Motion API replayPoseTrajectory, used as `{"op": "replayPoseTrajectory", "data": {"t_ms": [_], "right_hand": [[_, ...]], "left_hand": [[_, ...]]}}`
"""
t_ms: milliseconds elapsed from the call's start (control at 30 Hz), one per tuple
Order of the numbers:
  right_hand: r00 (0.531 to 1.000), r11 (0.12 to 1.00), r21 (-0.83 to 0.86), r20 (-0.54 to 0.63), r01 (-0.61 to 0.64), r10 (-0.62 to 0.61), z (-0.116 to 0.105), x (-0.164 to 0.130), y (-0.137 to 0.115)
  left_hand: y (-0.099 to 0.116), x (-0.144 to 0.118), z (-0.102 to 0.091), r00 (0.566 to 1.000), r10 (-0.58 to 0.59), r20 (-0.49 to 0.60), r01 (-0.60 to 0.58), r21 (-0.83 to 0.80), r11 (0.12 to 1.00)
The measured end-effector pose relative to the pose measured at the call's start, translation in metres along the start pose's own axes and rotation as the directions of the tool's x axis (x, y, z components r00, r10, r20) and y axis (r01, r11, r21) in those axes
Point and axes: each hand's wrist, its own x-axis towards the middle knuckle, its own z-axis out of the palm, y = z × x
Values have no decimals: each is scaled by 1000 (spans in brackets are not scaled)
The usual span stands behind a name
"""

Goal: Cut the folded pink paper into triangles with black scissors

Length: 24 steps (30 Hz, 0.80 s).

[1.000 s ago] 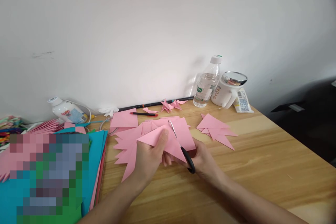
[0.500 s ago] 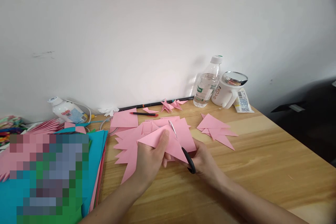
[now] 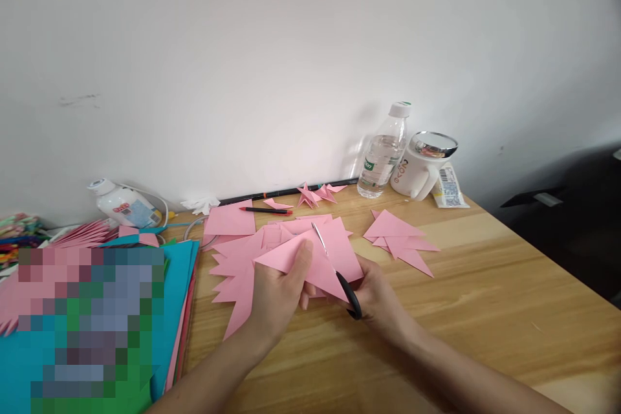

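Note:
Between thumb and fingers, my left hand (image 3: 284, 288) grips a pink sheet of paper (image 3: 286, 253), its thumb flat on top. A pair of scissors (image 3: 348, 294) with black handles is in my right hand (image 3: 373, 291), the blades lying along the sheet between its left part and the part at right. Paper hides some of the right fingers and part of the scissors. Beneath and behind the sheet lie several pointed pink paper pieces (image 3: 240, 272). Off to the right is a small pile of pink triangles (image 3: 395, 233).
Along the wall stand a water bottle (image 3: 381, 155), a white mug (image 3: 414, 171) and a small packet (image 3: 450, 187). A black pen (image 3: 266, 210) and folded pink stars (image 3: 308, 196) lie at the back. Coloured paper sheets (image 3: 182, 297) and a white bottle (image 3: 126, 204) are at left.
Almost nothing differs. The scissors have shifted very slightly, while both hands and the sheet keep their places.

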Motion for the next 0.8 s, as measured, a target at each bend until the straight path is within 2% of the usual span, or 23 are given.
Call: {"op": "replayPoseTrajectory", "data": {"t_ms": [167, 400, 567, 667, 733, 800], "right_hand": [[996, 998, -48, -86, -33, 29, -1, -1, 0], [991, 998, -23, -120, -65, 62, -2, 0, -2], [990, 997, -65, -136, -46, 37, -4, 0, -1], [979, 999, -42, -203, -34, 25, -6, 2, 3], [970, 999, -39, -243, -14, 4, -8, 3, 5], [972, 997, -73, -233, 16, -33, -9, 3, 6]], "left_hand": [[-1, 0, -1, 999, 46, 25, -48, 48, 998], [1, 1, -1, 989, 133, 65, -136, 52, 989], [1, 1, -2, 985, 123, 122, -127, 20, 992], [1, 5, -6, 994, 99, 43, -99, 7, 995], [3, 11, -11, 991, 119, -64, -120, -12, 993], [6, 18, -17, 970, 154, -190, -170, -70, 983]]}}
